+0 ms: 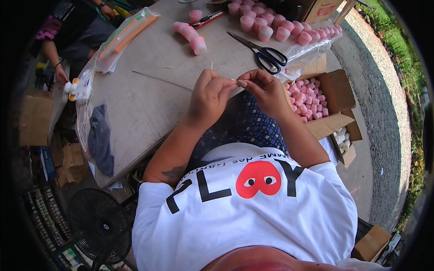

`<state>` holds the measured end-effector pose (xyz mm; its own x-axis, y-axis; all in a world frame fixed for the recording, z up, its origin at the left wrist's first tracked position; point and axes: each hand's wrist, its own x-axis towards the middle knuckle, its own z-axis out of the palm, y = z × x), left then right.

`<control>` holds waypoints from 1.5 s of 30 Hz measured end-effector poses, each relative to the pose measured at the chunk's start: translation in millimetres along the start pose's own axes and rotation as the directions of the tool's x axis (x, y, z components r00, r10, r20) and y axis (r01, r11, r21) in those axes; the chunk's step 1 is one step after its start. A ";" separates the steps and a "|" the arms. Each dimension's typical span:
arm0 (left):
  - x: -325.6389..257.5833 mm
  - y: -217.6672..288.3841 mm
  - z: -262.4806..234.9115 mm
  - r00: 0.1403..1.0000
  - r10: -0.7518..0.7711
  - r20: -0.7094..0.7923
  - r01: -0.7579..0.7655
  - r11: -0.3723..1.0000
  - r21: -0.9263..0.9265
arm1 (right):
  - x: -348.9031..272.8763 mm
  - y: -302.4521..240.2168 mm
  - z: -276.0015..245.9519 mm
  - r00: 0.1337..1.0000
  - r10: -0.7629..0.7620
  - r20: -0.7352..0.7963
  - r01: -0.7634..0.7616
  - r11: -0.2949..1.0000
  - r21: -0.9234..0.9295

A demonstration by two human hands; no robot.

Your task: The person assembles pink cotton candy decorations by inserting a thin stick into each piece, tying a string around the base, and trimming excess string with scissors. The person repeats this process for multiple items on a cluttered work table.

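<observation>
Near the table's front edge, the fingertips of my left hand and my right hand meet in a pinch. A tiny pale bit shows between them, too small to name. A thin clear thread runs down to my left fingers from a short row of pink-and-white cylinders, which lie end to end on the table. Black-handled scissors rest beyond my right hand, blades partly apart. A red utility knife lies behind the row, beside a single pink cylinder.
Many pink cylinders stand at the table's far right. A cardboard box of small pink pieces is to my right. On the left are a grey cloth, plastic-wrapped strips, a black fan and another person's hand.
</observation>
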<state>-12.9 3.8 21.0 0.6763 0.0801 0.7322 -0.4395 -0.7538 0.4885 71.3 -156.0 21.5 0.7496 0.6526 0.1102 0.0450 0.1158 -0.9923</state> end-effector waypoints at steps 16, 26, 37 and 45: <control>4.7 -5.6 -22.0 0.979 -0.017 0.202 0.057 0.979 -0.194 | -14.8 1.7 -5.1 0.967 -0.204 0.152 0.228 0.961 -0.158; 10.2 -5.9 -32.2 0.981 -0.098 0.166 0.120 0.985 -0.127 | -7.7 -11.6 -10.0 0.983 -0.109 0.150 0.130 0.982 -0.139; -5.8 -0.4 -18.5 0.950 -0.310 0.035 0.312 0.936 -0.166 | -5.0 -18.8 2.9 0.987 -0.135 0.087 0.152 0.959 -0.240; 0.6 -5.7 -19.4 0.948 -0.318 0.026 0.316 0.922 -0.226 | 3.2 -30.4 -7.4 0.989 -0.027 0.145 0.078 0.929 -0.362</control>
<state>-21.4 20.8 27.9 0.7961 0.2990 0.5262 -0.3250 -0.5222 0.7885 77.2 -162.9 51.7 0.6448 0.7507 0.1441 0.3398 -0.1126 -0.9337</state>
